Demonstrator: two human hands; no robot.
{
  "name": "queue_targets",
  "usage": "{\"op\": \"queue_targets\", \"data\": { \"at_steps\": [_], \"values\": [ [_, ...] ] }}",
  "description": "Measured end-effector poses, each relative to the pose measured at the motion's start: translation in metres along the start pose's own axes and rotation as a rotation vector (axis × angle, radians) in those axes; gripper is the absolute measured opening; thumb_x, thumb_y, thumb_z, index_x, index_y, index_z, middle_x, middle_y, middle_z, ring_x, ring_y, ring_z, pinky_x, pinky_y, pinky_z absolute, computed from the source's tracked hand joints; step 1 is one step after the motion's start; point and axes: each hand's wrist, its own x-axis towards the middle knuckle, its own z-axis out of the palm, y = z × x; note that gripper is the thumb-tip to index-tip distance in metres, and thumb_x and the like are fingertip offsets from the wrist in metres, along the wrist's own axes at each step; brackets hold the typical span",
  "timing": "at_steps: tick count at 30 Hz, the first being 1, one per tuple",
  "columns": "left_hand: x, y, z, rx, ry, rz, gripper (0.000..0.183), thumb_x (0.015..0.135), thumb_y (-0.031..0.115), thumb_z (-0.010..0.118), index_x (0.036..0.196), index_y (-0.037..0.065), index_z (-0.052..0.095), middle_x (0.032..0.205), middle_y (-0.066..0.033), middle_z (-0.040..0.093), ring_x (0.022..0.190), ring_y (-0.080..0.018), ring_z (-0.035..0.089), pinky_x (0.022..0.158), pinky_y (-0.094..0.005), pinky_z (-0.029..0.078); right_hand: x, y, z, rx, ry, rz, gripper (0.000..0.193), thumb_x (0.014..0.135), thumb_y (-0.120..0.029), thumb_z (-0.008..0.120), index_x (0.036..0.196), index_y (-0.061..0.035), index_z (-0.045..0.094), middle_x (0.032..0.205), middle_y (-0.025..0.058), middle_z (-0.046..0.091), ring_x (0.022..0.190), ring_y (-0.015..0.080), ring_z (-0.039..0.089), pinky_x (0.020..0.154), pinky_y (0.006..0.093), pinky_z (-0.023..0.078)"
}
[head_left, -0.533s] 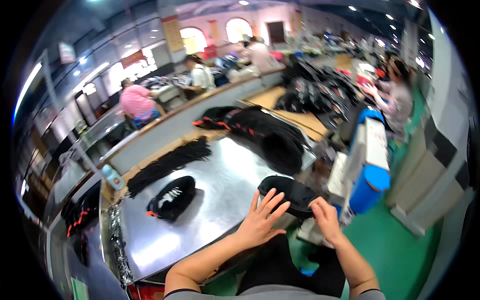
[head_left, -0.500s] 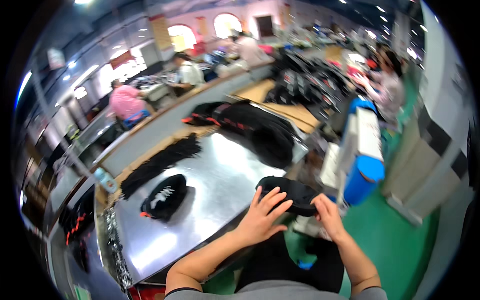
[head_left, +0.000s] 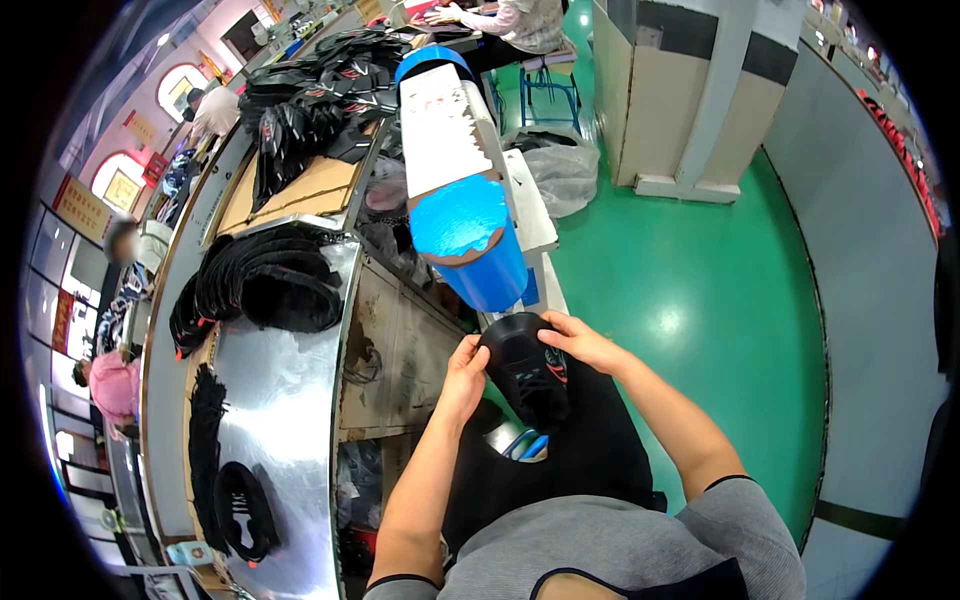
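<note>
A black shoe upper [head_left: 525,372] with dark lacing and a small red mark on one side is held between my two hands, in front of my lap. My left hand [head_left: 464,378] pinches its left edge near the far end, thumb on top. On the other side, my right hand [head_left: 582,342] grips the rim with thumb and fingers. Just beyond the hands stands a blue and white machine [head_left: 490,265]; its working end is partly hidden behind the upper and my hands.
At left is a metal-topped table [head_left: 290,400]. On it are nested black shoe uppers [head_left: 290,295], a strip of black pieces [head_left: 205,440] and a single upper [head_left: 245,512]. More black pieces [head_left: 320,90] lie on cardboard beyond. A co-worker [head_left: 515,25] sits at the far end.
My view has turned right, so the machine is now ahead and the table at left. The upper has been turned; my left hand has gone from spread fingers on it to pinching its edge.
</note>
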Motion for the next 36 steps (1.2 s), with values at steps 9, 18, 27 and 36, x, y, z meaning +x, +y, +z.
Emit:
{"op": "queue_targets", "data": {
  "at_steps": [9, 18, 27, 36],
  "values": [
    [0.036, -0.041, -0.062, -0.176, 0.127, -0.14, 0.023, 0.089, 0.026, 0.062, 0.106, 0.013, 0.053, 0.112, 0.0001, 0.06, 0.105, -0.0166, 0.055, 0.097, -0.0347, 0.037, 0.047, 0.013, 0.023, -0.32, 0.379, 0.061, 0.029, 0.086, -0.023, 0.064, 0.091, 0.0051, 0.062, 0.074, 0.0134, 0.063, 0.067, 0.0154, 0.055, 0.063, 0.0303, 0.043],
    [0.055, -0.002, -0.02, 0.137, 0.178, -0.119, 0.013, 0.092, 0.007, 0.056, 0.102, 0.002, 0.061, 0.111, -0.0066, 0.063, 0.107, -0.0186, 0.057, 0.1, -0.0352, 0.039, 0.055, 0.069, 0.0, 0.443, 0.496, 0.243, 0.023, 0.086, -0.019, 0.066, 0.081, 0.0028, 0.064, 0.071, 0.0009, 0.059, 0.066, 0.0077, 0.05, 0.06, 0.0249, 0.041],
    [0.032, -0.05, -0.025, -0.273, 0.067, -0.116, 0.053, 0.089, 0.026, 0.061, 0.133, 0.005, 0.042, 0.135, -0.0082, 0.048, 0.126, -0.023, 0.044, 0.107, -0.0402, 0.034, 0.061, -0.005, 0.011, -0.41, 0.472, 0.261, 0.023, 0.087, -0.024, 0.062, 0.086, -0.0016, 0.064, 0.069, 0.0104, 0.06, 0.07, 0.0158, 0.057, 0.067, 0.0308, 0.044],
    [-0.044, 0.007, 0.0, 0.425, 0.352, -0.195, 0.031, 0.094, 0.021, 0.057, 0.121, 0.008, 0.05, 0.12, -0.0048, 0.054, 0.111, -0.0172, 0.051, 0.098, -0.0345, 0.039, -0.025, 0.049, 0.034, 0.725, 0.518, 0.372, 0.024, 0.094, -0.022, 0.055, 0.098, 0.0017, 0.06, 0.089, 0.0058, 0.063, 0.085, 0.0148, 0.06, 0.073, 0.0323, 0.05]
  ]
}}
